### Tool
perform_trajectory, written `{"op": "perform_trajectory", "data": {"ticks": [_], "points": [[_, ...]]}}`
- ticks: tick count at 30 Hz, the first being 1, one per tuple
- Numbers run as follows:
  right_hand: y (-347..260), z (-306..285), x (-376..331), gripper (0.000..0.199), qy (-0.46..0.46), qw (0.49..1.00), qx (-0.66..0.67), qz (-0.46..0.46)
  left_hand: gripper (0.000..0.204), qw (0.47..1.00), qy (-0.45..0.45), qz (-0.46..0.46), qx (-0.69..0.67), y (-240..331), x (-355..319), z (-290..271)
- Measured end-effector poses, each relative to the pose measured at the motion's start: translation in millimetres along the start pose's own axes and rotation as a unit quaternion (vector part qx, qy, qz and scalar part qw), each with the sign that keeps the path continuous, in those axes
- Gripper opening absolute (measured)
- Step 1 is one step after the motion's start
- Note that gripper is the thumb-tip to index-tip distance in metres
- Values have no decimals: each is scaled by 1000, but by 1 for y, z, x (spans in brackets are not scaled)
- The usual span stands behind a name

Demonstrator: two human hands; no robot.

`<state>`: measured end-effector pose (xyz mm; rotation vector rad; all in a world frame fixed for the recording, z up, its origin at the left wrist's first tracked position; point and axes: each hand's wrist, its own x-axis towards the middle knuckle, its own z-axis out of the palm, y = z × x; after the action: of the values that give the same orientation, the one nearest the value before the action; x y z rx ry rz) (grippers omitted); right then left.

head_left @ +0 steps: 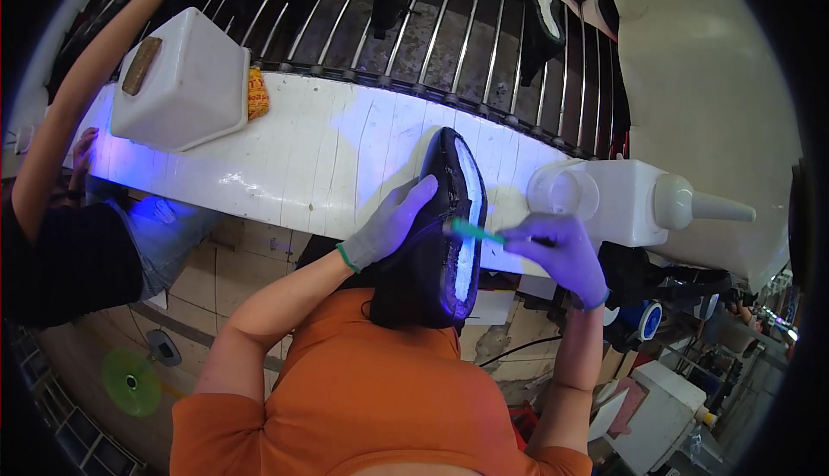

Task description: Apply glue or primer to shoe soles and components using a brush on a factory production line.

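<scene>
The left hand (386, 226) grips the boot (416, 264), sole up, across the table's (298, 152) near edge. The right hand (563, 250) pinches a brush (477, 232). A cup (572, 195) sits by the jug (628, 202), insides unclear. White tabletop runs left to a box (194, 88).

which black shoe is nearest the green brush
The shoe in the left hand, right by the brush; the other shoes lie farther off, on or beside the metal bars.
</scene>
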<state>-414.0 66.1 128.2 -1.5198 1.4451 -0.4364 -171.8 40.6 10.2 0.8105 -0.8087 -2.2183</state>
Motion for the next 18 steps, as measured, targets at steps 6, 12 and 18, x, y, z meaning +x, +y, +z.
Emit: {"op": "perform_trajectory", "data": {"ticks": [6,12,18], "points": [[-14,-6,-25,15,-166,981,73,-65,52,998,-3,-27,-51,3,-4,7],[-11,0,-10,17,46,998,-25,27,46,999,27,11,-16,18,-6,17],[-27,-10,-30,19,-55,997,51,-2,47,999,18,1,-40,30,-2,20]]}}
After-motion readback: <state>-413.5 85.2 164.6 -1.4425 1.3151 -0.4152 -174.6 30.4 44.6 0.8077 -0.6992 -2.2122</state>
